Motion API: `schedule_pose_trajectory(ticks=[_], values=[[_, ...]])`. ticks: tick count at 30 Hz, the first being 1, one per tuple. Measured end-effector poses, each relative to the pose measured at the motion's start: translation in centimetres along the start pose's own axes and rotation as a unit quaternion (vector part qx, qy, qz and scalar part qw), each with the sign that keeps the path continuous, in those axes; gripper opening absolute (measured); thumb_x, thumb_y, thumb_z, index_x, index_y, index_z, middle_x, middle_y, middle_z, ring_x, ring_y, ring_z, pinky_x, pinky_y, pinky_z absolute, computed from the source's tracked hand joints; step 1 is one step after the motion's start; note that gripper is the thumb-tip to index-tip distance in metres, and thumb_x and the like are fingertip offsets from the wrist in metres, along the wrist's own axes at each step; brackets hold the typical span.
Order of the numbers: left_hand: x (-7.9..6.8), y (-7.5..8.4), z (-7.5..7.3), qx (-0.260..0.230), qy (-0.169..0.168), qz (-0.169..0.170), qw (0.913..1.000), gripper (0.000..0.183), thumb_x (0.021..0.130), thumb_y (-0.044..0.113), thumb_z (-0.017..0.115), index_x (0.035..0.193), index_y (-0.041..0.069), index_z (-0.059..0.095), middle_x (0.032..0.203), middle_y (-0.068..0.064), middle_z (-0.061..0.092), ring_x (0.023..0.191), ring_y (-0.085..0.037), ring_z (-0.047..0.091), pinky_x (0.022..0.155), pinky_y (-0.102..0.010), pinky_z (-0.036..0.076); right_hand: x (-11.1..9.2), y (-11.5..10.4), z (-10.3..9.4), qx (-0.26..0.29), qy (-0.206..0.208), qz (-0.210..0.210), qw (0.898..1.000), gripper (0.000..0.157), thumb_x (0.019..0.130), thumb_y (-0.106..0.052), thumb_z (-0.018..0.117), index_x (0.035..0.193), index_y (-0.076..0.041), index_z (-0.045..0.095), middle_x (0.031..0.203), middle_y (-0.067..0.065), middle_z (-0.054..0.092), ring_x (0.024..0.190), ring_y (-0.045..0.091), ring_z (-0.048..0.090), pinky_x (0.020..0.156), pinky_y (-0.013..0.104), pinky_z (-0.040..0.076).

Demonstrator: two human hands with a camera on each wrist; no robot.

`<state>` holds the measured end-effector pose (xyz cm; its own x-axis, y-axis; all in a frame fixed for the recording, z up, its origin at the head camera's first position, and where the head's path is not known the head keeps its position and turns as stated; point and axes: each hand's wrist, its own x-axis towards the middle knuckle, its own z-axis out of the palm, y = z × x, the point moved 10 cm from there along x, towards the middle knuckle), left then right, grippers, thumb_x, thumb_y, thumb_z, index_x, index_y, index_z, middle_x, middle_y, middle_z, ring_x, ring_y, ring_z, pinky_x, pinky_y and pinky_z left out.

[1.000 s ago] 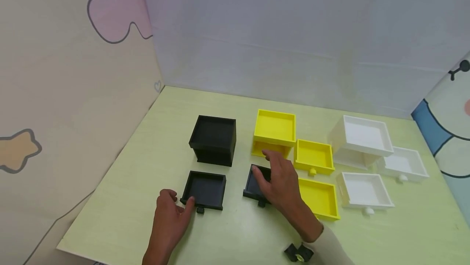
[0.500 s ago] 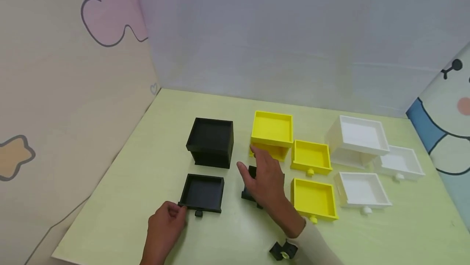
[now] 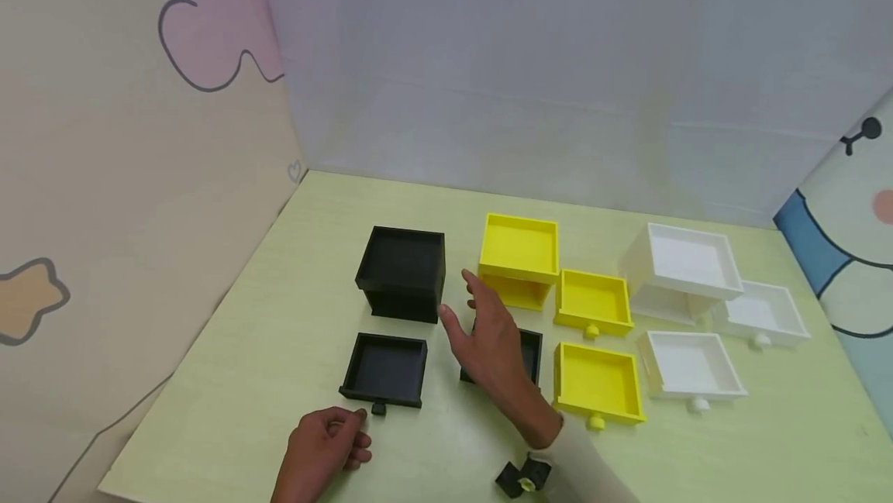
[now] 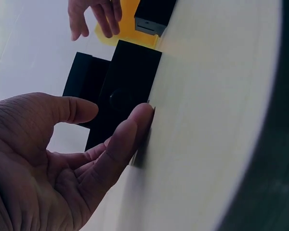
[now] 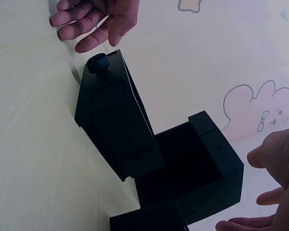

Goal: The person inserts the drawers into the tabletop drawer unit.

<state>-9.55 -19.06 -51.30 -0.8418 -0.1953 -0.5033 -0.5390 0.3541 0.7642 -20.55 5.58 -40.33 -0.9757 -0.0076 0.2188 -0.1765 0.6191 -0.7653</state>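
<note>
My left hand (image 3: 324, 445) is just in front of the left black drawer (image 3: 387, 367), thumb and fingers apart and holding nothing. In the left wrist view, the drawer's round knob (image 4: 120, 99) shows beyond the gap between thumb and fingers. My right hand (image 3: 488, 344) hovers with fingers extended over the second black drawer (image 3: 532, 356), covering part of it. Its fingertips point to the space between the black cabinet (image 3: 401, 259) and the yellow cabinet (image 3: 519, 247). The black cabinet's open front shows behind the left drawer in the right wrist view.
Two yellow drawers, one farther back (image 3: 593, 298) and one nearer (image 3: 598, 379), lie right of the black ones. Further right are a white cabinet (image 3: 691, 259) and two white drawers (image 3: 694, 363). Walls (image 3: 558, 84) stand at the table's back and sides.
My left hand has left the drawer's front left corner and shifted toward its knob. My right hand has moved left across the second black drawer toward the black cabinet.
</note>
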Motion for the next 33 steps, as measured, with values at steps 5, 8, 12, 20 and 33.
schedule_pose_trajectory(ticks=[5, 8, 12, 20, 33], values=[[-0.3, 0.1, 0.1, -0.002, 0.014, 0.003, 0.9999, 0.038, 0.091, 0.033, 0.070, 0.098, -0.005, 0.070, 0.071, -0.006, 0.071, 0.060, -0.020, 0.070, 0.059, -0.032, 0.056, 0.2, -0.2, 0.7, 0.020, -0.008, 0.019, 1.000, 0.062, 0.095, -0.036, 0.066, 0.148, -0.013, 0.045, 0.135, 0.012, 0.057, 0.111, 0.032, 0.064, 0.093, 0.053, 0.048], [-0.4, 0.5, 0.3, 0.019, 0.017, 0.018, 0.9995, 0.043, 0.089, 0.040, 0.073, 0.096, -0.002, 0.072, 0.070, -0.004, 0.071, 0.059, -0.019, 0.069, 0.060, -0.031, 0.054, 0.3, -0.5, 1.1, 0.038, -0.011, 0.021, 0.999, 0.062, 0.095, -0.036, 0.066, 0.148, -0.012, 0.044, 0.135, 0.014, 0.058, 0.111, 0.033, 0.064, 0.094, 0.054, 0.047], [-0.6, 0.9, 1.0, 0.033, 0.013, 0.030, 0.9989, 0.043, 0.088, 0.044, 0.073, 0.092, 0.001, 0.074, 0.068, -0.002, 0.071, 0.059, -0.017, 0.068, 0.061, -0.031, 0.051, 0.4, -0.7, 2.0, 0.054, -0.027, 0.026, 0.998, 0.064, 0.096, -0.037, 0.064, 0.150, -0.012, 0.042, 0.137, 0.015, 0.056, 0.113, 0.033, 0.063, 0.095, 0.054, 0.047], [-0.7, 1.8, 1.7, 0.027, 0.006, 0.060, 0.9978, 0.038, 0.091, 0.033, 0.072, 0.095, -0.004, 0.073, 0.070, -0.003, 0.072, 0.059, -0.017, 0.070, 0.061, -0.029, 0.053, 0.5, -1.2, 3.2, 0.055, -0.038, 0.013, 0.998, 0.067, 0.097, -0.039, 0.062, 0.152, -0.011, 0.038, 0.143, 0.016, 0.051, 0.113, 0.033, 0.063, 0.094, 0.052, 0.048], [-0.2, 2.1, 1.5, 0.003, 0.014, 0.080, 0.9967, 0.031, 0.092, 0.027, 0.070, 0.098, -0.004, 0.071, 0.070, -0.003, 0.072, 0.059, -0.017, 0.070, 0.057, -0.028, 0.053, 0.8, -1.1, 3.7, 0.092, -0.018, 0.007, 0.996, 0.067, 0.100, -0.037, 0.060, 0.155, -0.010, 0.033, 0.146, 0.016, 0.049, 0.108, 0.033, 0.066, 0.092, 0.051, 0.050]])
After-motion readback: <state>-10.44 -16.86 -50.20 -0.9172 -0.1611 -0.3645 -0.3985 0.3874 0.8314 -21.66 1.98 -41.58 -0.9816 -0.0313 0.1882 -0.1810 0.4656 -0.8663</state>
